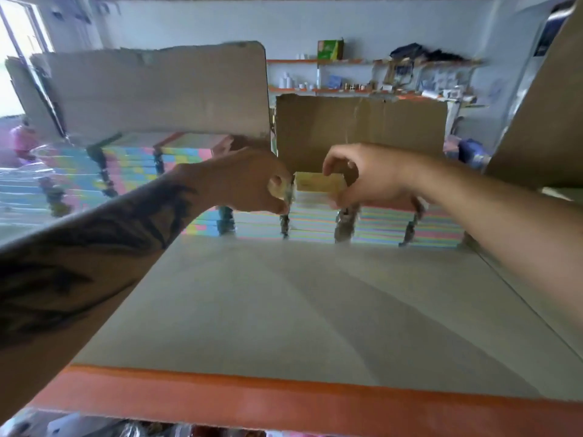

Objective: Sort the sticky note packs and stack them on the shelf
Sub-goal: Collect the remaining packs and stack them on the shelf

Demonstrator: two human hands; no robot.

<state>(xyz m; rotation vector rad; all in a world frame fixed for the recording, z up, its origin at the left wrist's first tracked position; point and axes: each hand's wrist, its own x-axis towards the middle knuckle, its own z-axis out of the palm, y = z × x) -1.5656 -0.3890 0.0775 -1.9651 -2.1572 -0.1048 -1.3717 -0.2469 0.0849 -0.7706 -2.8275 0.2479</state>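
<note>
— Risk first: where is the pack?

— Yellow sticky note pack sits on top of the low stack at the shelf's back, right hand pinching its right end, left hand curled at its left end — that grip's blurred, probably pinching.

— What could slip?

— Set askew, it may slide off. Cardboard stands close behind; taller stacks crowd the left. Open room lies toward the orange front edge.

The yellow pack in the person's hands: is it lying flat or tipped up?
Roughly flat. The yellow pack shows its broad top face, level above the low stacks, with the left hand and right hand pinching its ends.
</note>
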